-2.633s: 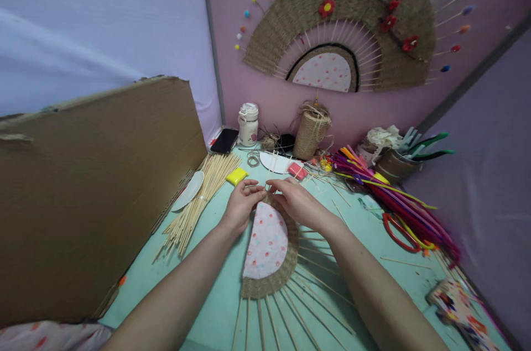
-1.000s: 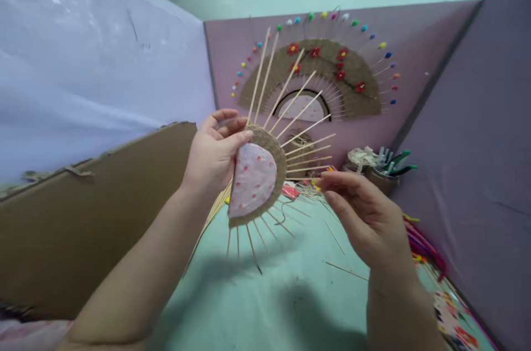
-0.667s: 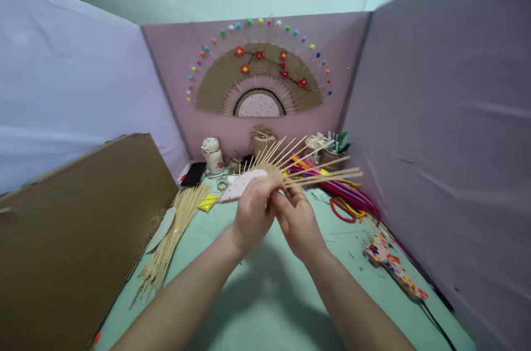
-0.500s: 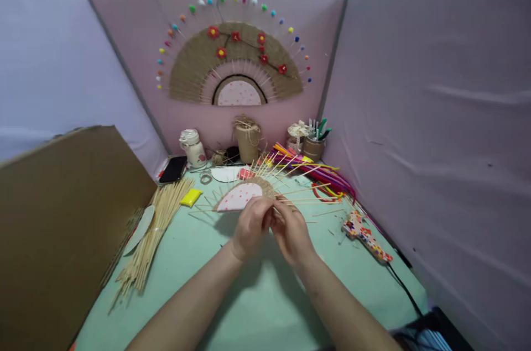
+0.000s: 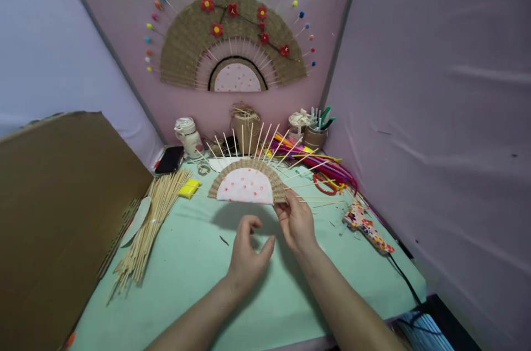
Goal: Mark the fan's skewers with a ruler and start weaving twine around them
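Observation:
My right hand (image 5: 297, 223) pinches the lower right corner of a small half-round fan piece (image 5: 245, 184): pink dotted fabric edged with woven twine, thin wooden skewers fanning upward from it. The piece is held upright above the mint green table (image 5: 194, 262). Just below it hovers my left hand (image 5: 247, 254), its fingers curled and apart, holding nothing and not touching the fan.
A large finished fan (image 5: 233, 41) hangs on the pink back wall. A cardboard sheet (image 5: 58, 213) leans at left beside a skewer bundle (image 5: 149, 218). A twine spool (image 5: 244, 124), white jar (image 5: 187, 135), phone (image 5: 169, 160), pipe cleaners (image 5: 319, 166), red scissors (image 5: 323, 184) and glue gun (image 5: 367, 228) lie behind and right.
The fan piece was lifted off the table, turned between both hands, and now stands flat edge down. My left hand has let go of it; only the right holds it.

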A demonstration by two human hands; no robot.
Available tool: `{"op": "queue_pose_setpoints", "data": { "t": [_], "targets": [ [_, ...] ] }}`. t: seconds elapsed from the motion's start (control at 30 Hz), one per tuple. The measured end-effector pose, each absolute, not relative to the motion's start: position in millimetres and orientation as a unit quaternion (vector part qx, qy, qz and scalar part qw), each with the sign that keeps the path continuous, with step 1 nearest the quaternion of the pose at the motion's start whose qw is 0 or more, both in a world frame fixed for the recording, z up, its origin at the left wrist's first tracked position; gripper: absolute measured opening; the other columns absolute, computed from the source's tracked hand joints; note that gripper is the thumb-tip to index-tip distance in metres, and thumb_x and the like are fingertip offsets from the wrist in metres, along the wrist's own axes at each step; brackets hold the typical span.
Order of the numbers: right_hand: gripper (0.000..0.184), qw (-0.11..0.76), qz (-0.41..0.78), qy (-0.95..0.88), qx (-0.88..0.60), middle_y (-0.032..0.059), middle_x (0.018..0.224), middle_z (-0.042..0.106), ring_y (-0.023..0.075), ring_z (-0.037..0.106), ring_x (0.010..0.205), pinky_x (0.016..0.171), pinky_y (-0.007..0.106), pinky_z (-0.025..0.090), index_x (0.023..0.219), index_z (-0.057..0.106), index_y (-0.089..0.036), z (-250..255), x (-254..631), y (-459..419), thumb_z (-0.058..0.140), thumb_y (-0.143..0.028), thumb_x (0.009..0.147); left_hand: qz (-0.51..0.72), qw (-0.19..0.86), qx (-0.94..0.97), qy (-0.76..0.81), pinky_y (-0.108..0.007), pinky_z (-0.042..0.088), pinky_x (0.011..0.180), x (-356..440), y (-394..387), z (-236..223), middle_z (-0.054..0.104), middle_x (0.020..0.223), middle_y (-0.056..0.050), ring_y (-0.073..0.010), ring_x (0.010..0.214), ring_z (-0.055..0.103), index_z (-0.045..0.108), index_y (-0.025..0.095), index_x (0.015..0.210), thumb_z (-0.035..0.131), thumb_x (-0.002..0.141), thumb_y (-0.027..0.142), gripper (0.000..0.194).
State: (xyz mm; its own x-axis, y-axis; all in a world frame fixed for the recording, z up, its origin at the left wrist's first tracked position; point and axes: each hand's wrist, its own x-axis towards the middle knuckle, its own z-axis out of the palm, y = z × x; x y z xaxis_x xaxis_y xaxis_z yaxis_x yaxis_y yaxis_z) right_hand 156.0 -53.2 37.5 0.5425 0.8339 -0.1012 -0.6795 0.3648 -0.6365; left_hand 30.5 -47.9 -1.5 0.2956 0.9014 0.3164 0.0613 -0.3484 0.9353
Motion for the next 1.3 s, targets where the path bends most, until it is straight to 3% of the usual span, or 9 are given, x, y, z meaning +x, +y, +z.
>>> {"op": "queue_pose_setpoints", "data": {
  "t": [0.07,0.13,0.2,0.5,0.57,0.73,0.83,0.97,1.3],
  "targets": [
    [0.015,0.809,0.483,-0.127,-0.309,0.0005,0.086,0.072,0.014,0.065,0.08,0.071,0.025,0.053,0.081,0.071,-0.019,38.8,152.7,-51.2,0.073,-0.028,0.068,0.437,0.614,0.542,0.371,-0.034,0.043,0.083,35.1,-40.6,4.2,0.064,0.099,-0.007,-0.0222,0.097,0.057,0.063,0.021,0.095,0.076,0.068,0.033,0.031],
    [0.016,0.796,0.507,-0.136,-0.303,0.0003,0.087,0.072,0.0136,0.065,0.081,0.072,0.024,0.054,0.082,0.071,-0.019,38.3,145.9,-50.0,0.072,-0.028,0.07,0.427,0.758,0.391,0.301,-0.036,0.044,0.087,43.1,-28.8,12.6,0.064,0.114,-0.009,-0.0237,0.107,0.056,0.065,0.022,0.103,0.069,0.074,0.043,0.036],
    [0.016,0.778,0.531,-0.141,-0.304,0.0003,0.088,0.071,0.0132,0.065,0.081,0.072,0.024,0.054,0.083,0.071,-0.019,35.7,139.6,-49.9,0.072,-0.03,0.07,0.431,0.805,0.309,0.265,-0.037,0.043,0.092,50.3,-18.5,19.0,0.067,0.114,-0.01,-0.0238,0.108,0.058,0.067,0.018,0.104,0.07,0.074,0.04,0.038],
    [0.024,0.646,0.583,-0.197,-0.451,0.0034,0.08,0.068,0.0147,0.064,0.075,0.068,0.027,0.053,0.081,0.064,-0.017,9.8,147.4,-55.4,0.071,-0.039,0.073,0.496,0.784,0.266,0.26,-0.036,0.043,0.102,45.4,-3.1,12.3,0.072,0.106,-0.01,-0.0221,0.109,0.062,0.072,0.013,0.101,0.07,0.076,0.025,0.028],
    [0.021,0.615,0.498,-0.287,-0.54,0.0029,0.076,0.065,0.0148,0.061,0.07,0.063,0.028,0.05,0.082,0.063,-0.017,6.8,149.4,-58.3,0.066,-0.037,0.077,0.51,0.774,0.26,0.272,-0.036,0.045,0.1,42.7,0.7,12.4,0.073,0.105,-0.01,-0.0215,0.106,0.064,0.072,0.014,0.101,0.071,0.075,0.024,0.028],
    [0.015,0.587,0.121,-0.496,-0.628,0.0033,0.085,0.06,0.0157,0.054,0.074,0.069,0.031,0.048,0.095,0.06,-0.019,7.4,150.3,-62.3,0.061,-0.03,0.085,0.514,0.766,0.271,0.275,-0.034,0.047,0.096,41.3,1.7,11.7,0.072,0.108,-0.01,-0.0198,0.102,0.065,0.072,0.015,0.103,0.071,0.076,0.028,0.029],
    [0.017,0.551,0.04,-0.563,-0.615,0.0062,0.092,0.059,0.019,0.055,0.084,0.073,0.033,0.048,0.1,0.059,-0.019,6.8,151.4,-61.0,0.062,-0.028,0.086,0.505,0.763,0.287,0.284,-0.029,0.048,0.091,42.5,-1.9,9.0,0.071,0.111,-0.008,-0.018,0.105,0.062,0.072,0.017,0.101,0.07,0.078,0.029,0.026],
    [0.014,0.532,0.007,-0.568,-0.628,0.0071,0.093,0.058,0.0212,0.055,0.09,0.077,0.036,0.048,0.101,0.06,-0.02,3.8,154.5,-59.9,0.061,-0.026,0.088,0.493,0.766,0.3,0.283,-0.028,0.048,0.085,44.4,-5.6,6.5,0.069,0.114,-0.007,-0.0172,0.104,0.06,0.071,0.019,0.106,0.069,0.079,0.03,0.029],
    [0.009,0.548,0.027,-0.549,-0.63,0.0045,0.085,0.057,0.0186,0.055,0.085,0.076,0.033,0.047,0.09,0.063,-0.02,6.9,153.6,-60.1,0.055,-0.023,0.092,0.481,0.773,0.296,0.288,-0.03,0.047,0.09,45.5,-8.9,6.9,0.069,0.115,-0.008,-0.0183,0.106,0.061,0.067,0.018,0.114,0.07,0.078,0.03,0.038]
  ]
}}
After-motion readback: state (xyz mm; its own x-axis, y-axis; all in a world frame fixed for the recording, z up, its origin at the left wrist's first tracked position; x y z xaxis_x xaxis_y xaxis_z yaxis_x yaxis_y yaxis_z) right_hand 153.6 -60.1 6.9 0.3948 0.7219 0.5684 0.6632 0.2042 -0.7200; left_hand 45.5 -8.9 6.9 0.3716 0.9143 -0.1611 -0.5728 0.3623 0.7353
